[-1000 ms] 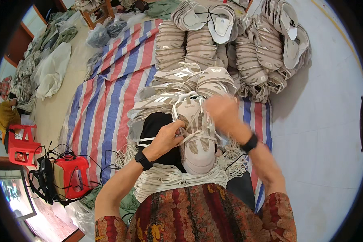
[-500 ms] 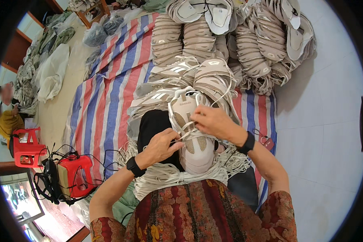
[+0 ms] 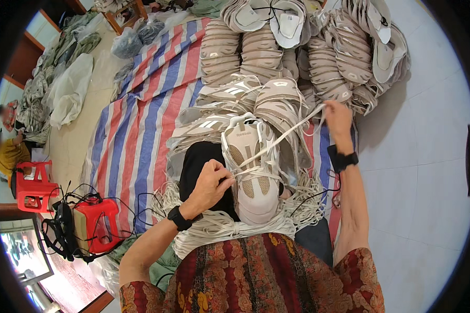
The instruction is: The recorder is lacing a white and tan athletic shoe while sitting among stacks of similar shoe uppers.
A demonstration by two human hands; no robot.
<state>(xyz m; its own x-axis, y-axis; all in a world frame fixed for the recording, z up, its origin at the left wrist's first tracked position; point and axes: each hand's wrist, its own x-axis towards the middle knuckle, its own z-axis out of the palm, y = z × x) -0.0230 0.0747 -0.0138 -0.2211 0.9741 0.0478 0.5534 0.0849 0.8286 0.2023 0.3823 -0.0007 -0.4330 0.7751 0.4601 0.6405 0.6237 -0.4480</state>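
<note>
A beige and white shoe upper (image 3: pixel 256 201) rests toe toward me on my lap, with a cream lace threaded partway through its eyelets. Out to the right, my right hand (image 3: pixel 339 119) pinches the shoelace (image 3: pixel 292 128), which runs taut from the upper up to my fingers. My left hand (image 3: pixel 211 182) is closed at the upper's left edge, fingertips pinched on a piece of lace near the lower eyelets. A thick bundle of cream laces (image 3: pixel 214 235) lies across my lap beneath the upper.
Stacked shoe uppers (image 3: pixel 219 52) stand beyond my lap, more (image 3: pixel 344 57) to the right. A striped sheet (image 3: pixel 125 141) covers the floor. On the left are a red stool (image 3: pixel 103 221) with black cables, another red stool (image 3: pixel 36 188), and people seated farther off.
My right hand has moved from above the upper out to the right and away, drawing the lace tight. My left hand stays near the same place, still pinching.
</note>
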